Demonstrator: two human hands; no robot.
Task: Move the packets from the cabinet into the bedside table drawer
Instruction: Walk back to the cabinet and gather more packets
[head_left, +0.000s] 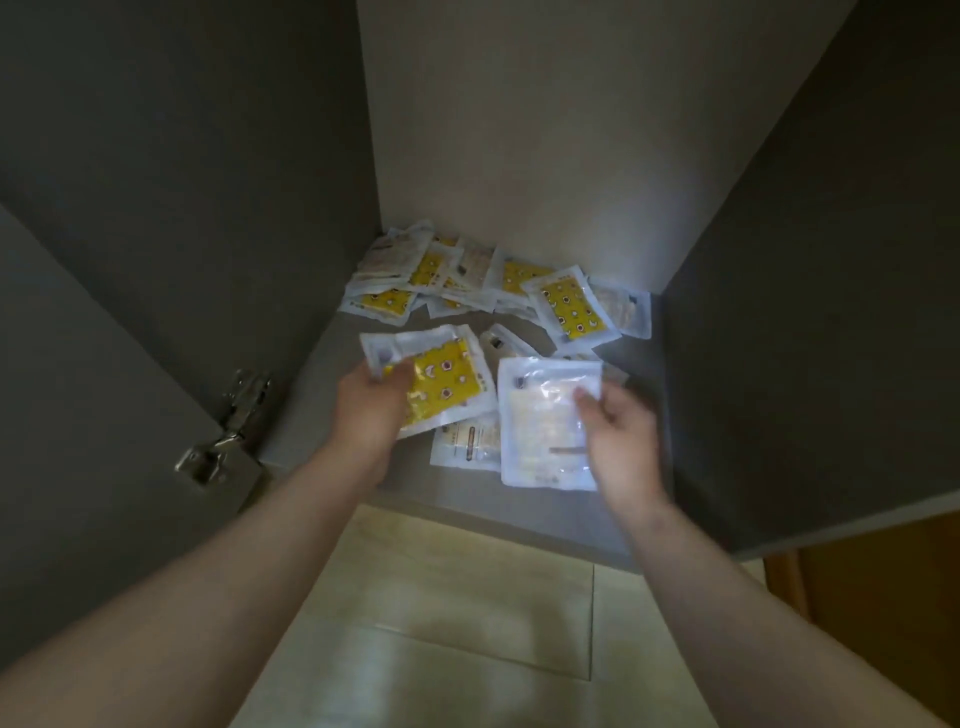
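Note:
Both arms reach into an open grey cabinet. My left hand pinches a clear packet with a yellow patterned insert by its left edge, just above the shelf. My right hand grips a pale, whitish packet at its right side, thumb on top. Another pale packet lies flat on the shelf between the two held ones. Several more packets, yellow and pale, are heaped at the back of the shelf, and one yellow packet lies at the back right.
The cabinet's left door stands open, with a metal hinge close to my left forearm. The right door is open too. Below the shelf's front edge is pale tiled floor. A wooden surface shows at lower right.

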